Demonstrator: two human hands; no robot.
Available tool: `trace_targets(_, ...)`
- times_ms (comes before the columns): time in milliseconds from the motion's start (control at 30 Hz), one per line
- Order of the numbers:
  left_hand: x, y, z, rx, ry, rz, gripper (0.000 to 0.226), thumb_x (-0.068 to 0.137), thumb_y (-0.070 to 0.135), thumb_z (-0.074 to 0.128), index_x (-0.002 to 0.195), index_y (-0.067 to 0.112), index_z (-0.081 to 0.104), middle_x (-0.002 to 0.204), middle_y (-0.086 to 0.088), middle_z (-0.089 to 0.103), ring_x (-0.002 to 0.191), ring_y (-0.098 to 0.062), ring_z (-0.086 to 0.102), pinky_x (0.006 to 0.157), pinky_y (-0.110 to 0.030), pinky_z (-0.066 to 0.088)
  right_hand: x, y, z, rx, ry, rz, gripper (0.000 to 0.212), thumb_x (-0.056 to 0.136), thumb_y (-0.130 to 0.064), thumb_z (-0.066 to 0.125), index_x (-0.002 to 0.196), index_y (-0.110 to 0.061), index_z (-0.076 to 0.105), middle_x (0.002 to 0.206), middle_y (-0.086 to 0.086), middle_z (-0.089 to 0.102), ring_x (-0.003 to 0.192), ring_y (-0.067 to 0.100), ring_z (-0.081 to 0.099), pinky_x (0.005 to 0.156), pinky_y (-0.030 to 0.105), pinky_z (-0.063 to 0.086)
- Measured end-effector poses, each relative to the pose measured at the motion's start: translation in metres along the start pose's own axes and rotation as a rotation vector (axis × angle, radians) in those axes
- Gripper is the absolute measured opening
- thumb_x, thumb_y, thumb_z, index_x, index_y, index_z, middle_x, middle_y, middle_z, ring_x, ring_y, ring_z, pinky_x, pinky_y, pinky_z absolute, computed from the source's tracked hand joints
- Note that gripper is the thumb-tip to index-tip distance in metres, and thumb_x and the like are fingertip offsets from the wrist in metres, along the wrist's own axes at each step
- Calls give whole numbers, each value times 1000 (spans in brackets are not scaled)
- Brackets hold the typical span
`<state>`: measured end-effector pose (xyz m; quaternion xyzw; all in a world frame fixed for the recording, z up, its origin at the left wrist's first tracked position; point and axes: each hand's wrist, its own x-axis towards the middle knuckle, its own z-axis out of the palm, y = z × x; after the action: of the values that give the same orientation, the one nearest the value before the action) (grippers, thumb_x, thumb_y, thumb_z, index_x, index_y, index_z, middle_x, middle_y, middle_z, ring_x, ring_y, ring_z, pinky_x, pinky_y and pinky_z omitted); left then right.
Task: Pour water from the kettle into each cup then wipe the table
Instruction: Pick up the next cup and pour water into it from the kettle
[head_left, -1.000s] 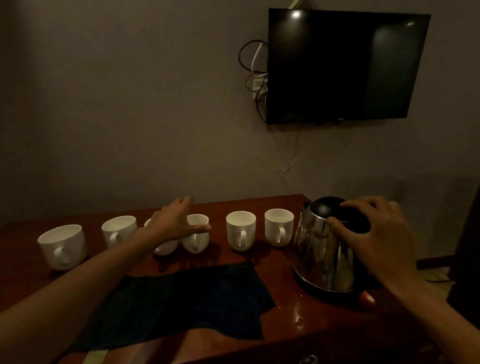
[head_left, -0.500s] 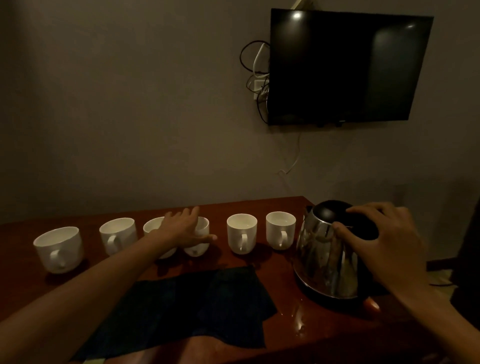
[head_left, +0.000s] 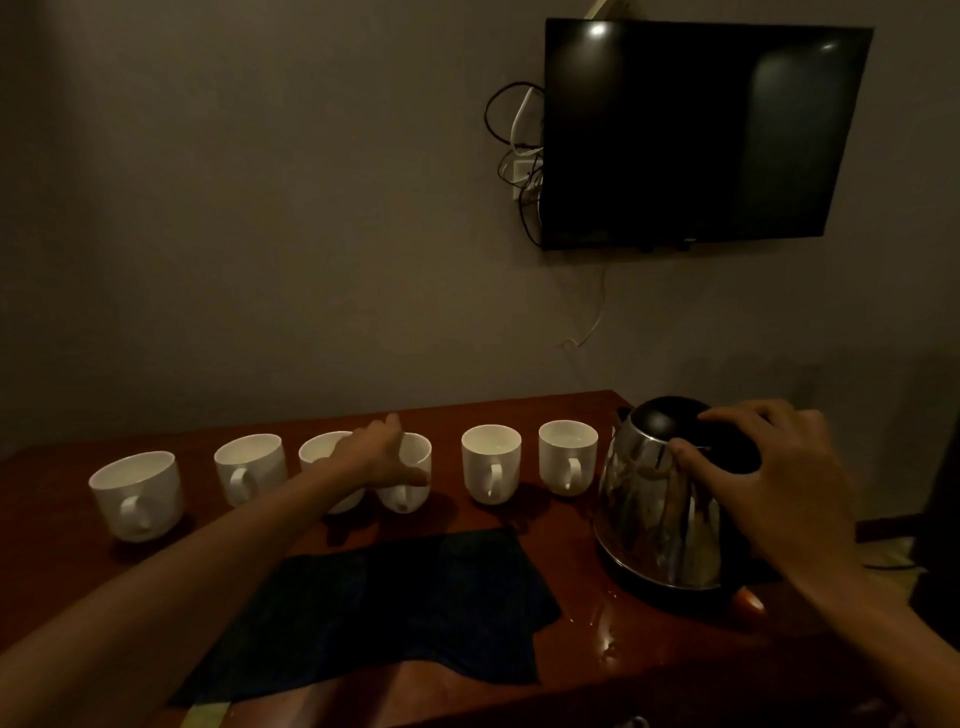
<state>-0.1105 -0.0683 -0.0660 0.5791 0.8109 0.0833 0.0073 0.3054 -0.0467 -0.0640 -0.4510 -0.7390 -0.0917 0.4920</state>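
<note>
Left hand: we are finding the left hand (head_left: 382, 457) reaching over the row, fingers stretched out between the third cup (head_left: 318, 451) and the fourth cup (head_left: 421, 457), thumb lying across the fourth's front. It is touching, not clasping.
Right hand: the right hand (head_left: 774, 467) is arching over the kettle (head_left: 654, 514), fingers curled onto the black lid, thumb on the steel shoulder, gripping the top.
Kettle: it is standing upright on its base at the right end of the counter (head_left: 649, 670), just beside the last cup (head_left: 566, 462).
Cups: six white cups are standing in one row, handles facing us. We are unable to tell how full they are in this light.
Cloth: a dark cloth (head_left: 395, 597) is lying flat in front of the row, with wet glints (head_left: 602, 631) showing beside the kettle's base.
Step in hand: we are judging this as steadying a cup and taking up the kettle to pour.
Recommendation: we are advising a shift from lid to handle, a clean lift off the base, the spout brought low over the cup, a slow tilt, and left fingers kept clear of the stream.
Writing: we are reading none. A mark on the television (head_left: 701, 135) is proving too small.
</note>
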Motion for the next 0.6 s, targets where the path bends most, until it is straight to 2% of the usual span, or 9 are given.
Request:
trace_targets(67, -5, 3, 0, -20, -10, -9, 87, 68, 64, 80, 128, 12, 44, 126, -9, 57, 106, -25, 58, 83, -40, 54, 1, 2, 1, 4, -7, 2, 55, 75, -61, 65, 108, -18, 72, 103, 3, 61, 101, 20, 47, 66, 29, 36)
trace_targets(167, -13, 9, 1, -44, -16, -17, 86, 67, 66, 80, 128, 15, 45, 128, -7, 58, 107, -24, 58, 88, -44, 54, 1, 4, 3, -1, -12, 8, 53, 76, -61, 66, 109, -20, 70, 103, 1, 60, 100, 19, 47, 64, 28, 37)
trace_targets(300, -24, 19, 5, -91, -26, -22, 85, 70, 63, 79, 132, 16, 44, 132, -5, 56, 108, -21, 57, 82, -36, 53, 1, 4, 3, -3, -7, 13, 47, 76, -53, 76, 108, -19, 71, 103, 1, 60, 99, 19, 46, 64, 27, 36)
trace_targets(367, -27, 20, 7, -100, -20, -13, 85, 67, 68, 78, 129, 19, 46, 131, -4, 57, 106, -20, 58, 82, -37, 54, 1, 3, 4, -1, -4, 17, 47, 76, -53, 76, 108, -20, 70, 103, 0, 59, 100, 19, 46, 65, 28, 38)
trace_targets(467, -31, 23, 11, -82, 7, -19, 95, 68, 72, 73, 139, 17, 43, 141, -6, 52, 119, -24, 56, 92, -41, 52, 0, 5, 5, 2, 1, 13, 47, 76, -52, 77, 109, -19, 70, 103, 1, 59, 99, 18, 44, 66, 30, 40)
trace_targets(600, -34, 27, 18, -181, 21, -54, 85, 78, 58, 76, 142, 13, 43, 143, -9, 48, 122, -22, 51, 85, -28, 45, -2, 5, 5, -12, 6, 5, 46, 75, -48, 81, 109, -19, 71, 103, 2, 59, 98, 19, 45, 64, 26, 35)
